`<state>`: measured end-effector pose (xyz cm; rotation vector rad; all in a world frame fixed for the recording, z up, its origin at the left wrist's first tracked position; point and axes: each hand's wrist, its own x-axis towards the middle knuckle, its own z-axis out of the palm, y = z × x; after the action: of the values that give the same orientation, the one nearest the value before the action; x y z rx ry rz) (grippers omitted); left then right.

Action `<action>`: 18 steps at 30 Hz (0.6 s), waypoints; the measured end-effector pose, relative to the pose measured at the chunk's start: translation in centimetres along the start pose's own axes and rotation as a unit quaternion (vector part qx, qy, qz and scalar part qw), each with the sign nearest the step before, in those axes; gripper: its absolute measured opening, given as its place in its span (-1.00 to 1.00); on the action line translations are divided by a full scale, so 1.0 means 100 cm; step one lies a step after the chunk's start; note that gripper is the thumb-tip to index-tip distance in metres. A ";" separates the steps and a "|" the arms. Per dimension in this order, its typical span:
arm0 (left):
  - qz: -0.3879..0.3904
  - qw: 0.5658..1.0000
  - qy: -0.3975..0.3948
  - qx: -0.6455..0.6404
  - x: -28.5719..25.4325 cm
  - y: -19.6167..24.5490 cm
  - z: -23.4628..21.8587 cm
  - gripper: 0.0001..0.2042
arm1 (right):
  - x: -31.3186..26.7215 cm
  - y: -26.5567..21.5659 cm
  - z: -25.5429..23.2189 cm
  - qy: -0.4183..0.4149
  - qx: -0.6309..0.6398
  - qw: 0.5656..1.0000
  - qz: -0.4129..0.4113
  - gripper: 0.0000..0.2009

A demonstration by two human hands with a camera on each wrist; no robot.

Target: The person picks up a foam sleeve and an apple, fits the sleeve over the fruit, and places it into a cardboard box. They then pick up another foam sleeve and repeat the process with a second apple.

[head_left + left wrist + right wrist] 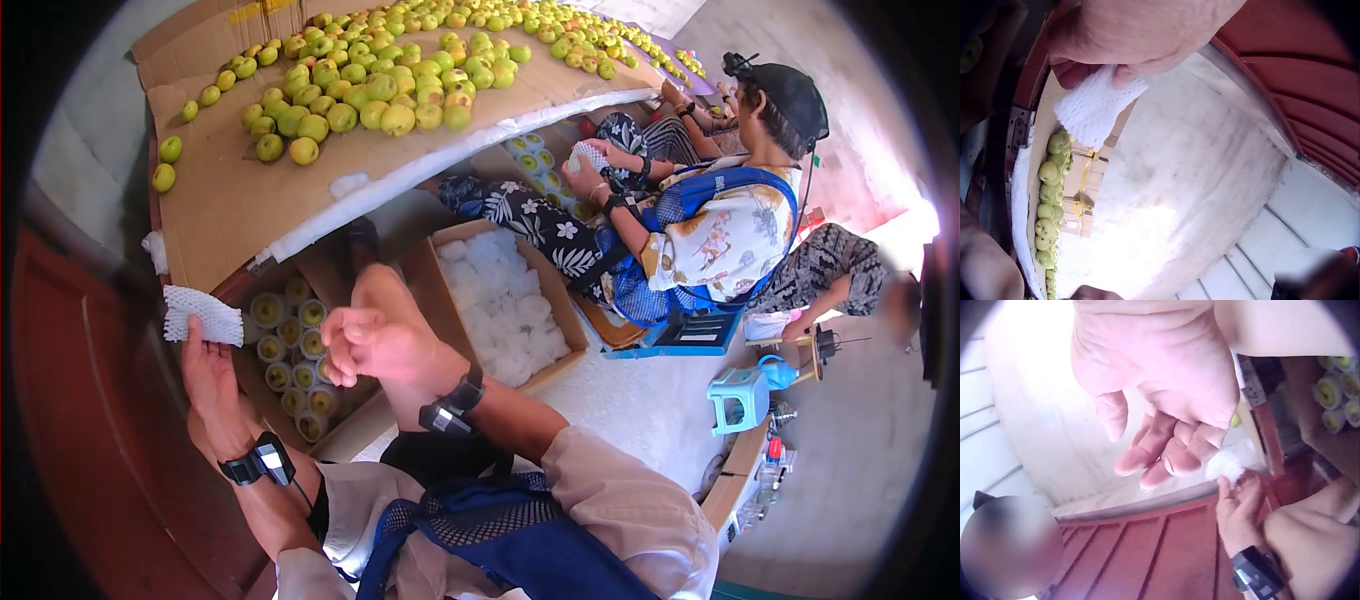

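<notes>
My left hand [212, 378] pinches a white foam net sleeve [203, 316] between thumb and fingers; in the left wrist view the flattened mesh sleeve [1099, 109] hangs from the fingertips. My right hand [378, 330] is raised over the edge of a carton and holds nothing. Its fingers [1179, 456] are loosely bent in the right wrist view, with the palm showing. Below both hands, net-wrapped apples [290, 330] sit in rows inside the cardboard box. Loose green-yellow apples [380, 90] cover much of the cardboard-topped table [215, 225] ahead.
A carton full of white foam nets [495, 290] stands right of my knees. Beside it, another person [730, 210] sits holding a foam net [588, 155]. A blue stool [740, 398] is farther right. At my left is a red door [100, 420].
</notes>
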<state>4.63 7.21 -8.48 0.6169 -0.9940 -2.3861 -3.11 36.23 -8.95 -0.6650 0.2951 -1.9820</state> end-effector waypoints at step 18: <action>0.000 1.000 -0.019 0.002 0.002 0.003 -0.011 -0.61 | 0.013 -0.095 0.183 -0.375 -0.014 0.921 -0.109 0.19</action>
<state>5.18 6.39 -8.98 0.5744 -1.0141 -2.4043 -0.22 40.98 10.90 -1.4601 -0.2299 -1.7695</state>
